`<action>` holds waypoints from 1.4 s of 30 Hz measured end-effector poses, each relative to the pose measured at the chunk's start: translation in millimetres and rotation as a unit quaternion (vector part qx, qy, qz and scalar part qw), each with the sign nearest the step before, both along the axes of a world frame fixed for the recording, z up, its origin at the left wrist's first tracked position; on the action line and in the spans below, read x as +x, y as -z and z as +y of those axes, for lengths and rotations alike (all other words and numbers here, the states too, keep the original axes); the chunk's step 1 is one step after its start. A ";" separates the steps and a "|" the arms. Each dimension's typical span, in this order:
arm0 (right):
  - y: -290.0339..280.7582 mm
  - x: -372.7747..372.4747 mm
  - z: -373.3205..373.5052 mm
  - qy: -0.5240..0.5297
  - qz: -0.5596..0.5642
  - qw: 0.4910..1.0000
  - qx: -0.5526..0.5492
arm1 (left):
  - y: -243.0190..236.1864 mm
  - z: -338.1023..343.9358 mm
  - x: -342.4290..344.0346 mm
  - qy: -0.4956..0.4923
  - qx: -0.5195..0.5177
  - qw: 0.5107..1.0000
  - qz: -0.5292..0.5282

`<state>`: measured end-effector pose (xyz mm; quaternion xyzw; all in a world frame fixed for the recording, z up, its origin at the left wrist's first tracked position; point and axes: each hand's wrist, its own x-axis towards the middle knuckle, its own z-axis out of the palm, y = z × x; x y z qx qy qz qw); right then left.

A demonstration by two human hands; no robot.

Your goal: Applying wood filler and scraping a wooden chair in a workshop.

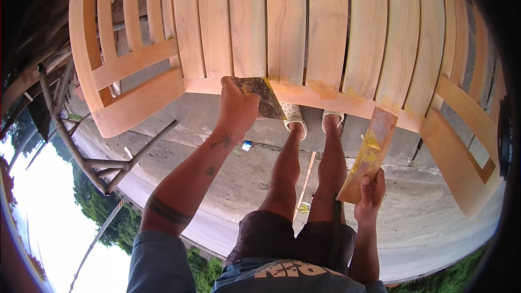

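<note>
My left hand [237,106] grips a dark, stained flat scraper [267,99] with a yellow-smeared edge. The scraper is at the front rail [317,96] of a pale wooden slatted bench [247,21]; whether it touches the rail I cannot tell. Lower on the right, my right hand [371,194] holds a narrow wooden board [383,130] by its near end, thumb on top. Yellow paste [370,151] is smeared along the board's face. Yellowish patches show on the bench's rail and on the slat ends near it.
Slatted side frames [138,61] flank the bench at left and right. A rough frame of wooden poles [89,163] stands at the left. My feet in light clogs [296,119] are at the bench's front edge. A thin strip [305,184] lies on the concrete floor between my legs.
</note>
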<state>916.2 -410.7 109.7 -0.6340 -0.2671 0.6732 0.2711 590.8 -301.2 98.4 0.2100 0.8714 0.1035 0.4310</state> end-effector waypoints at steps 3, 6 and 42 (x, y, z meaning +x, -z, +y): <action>0.1 -1.0 0.3 -0.004 -0.002 1.000 0.001 | 13.4 -6.5 -5.5 -0.029 0.040 0.999 -0.014; 2.2 -2.6 0.6 -0.005 -0.005 1.000 0.003 | 7.2 0.0 0.3 -0.093 0.018 0.995 -0.040; -9.4 -55.8 51.7 -0.008 0.045 0.998 0.040 | 5.5 -5.7 -54.4 0.103 0.049 0.989 -0.092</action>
